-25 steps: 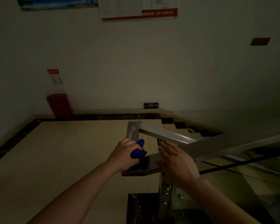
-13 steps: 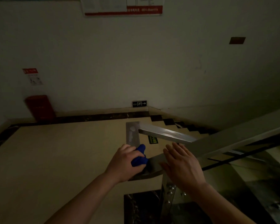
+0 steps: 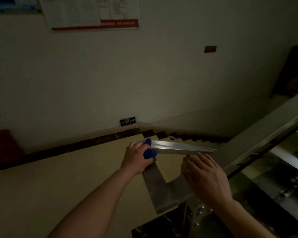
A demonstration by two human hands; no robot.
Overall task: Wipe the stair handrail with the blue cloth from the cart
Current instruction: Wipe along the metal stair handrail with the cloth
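A flat steel handrail [image 3: 179, 148] bends around the stair corner in front of me in a dim stairwell. My left hand [image 3: 138, 158] is closed around a bunched blue cloth [image 3: 149, 152] and presses it against the far corner of the rail, where the shiny section starts. Only small folds of the cloth show between my fingers. My right hand [image 3: 208, 177] rests flat with fingers spread on the near section of the rail [image 3: 162, 191], holding nothing.
Stairs [image 3: 187, 137] descend to the right behind the rail. A beige landing floor [image 3: 58, 177] lies to the left, with a red box [image 3: 2, 146] by the wall. A glass panel [image 3: 273, 177] with metal fittings stands below the rail on the right. Posters [image 3: 93, 12] hang on the wall.
My left hand slid the cloth up along the rail from the near bend to the far corner. My right hand stayed on the near section. The view shifted left and tilted.
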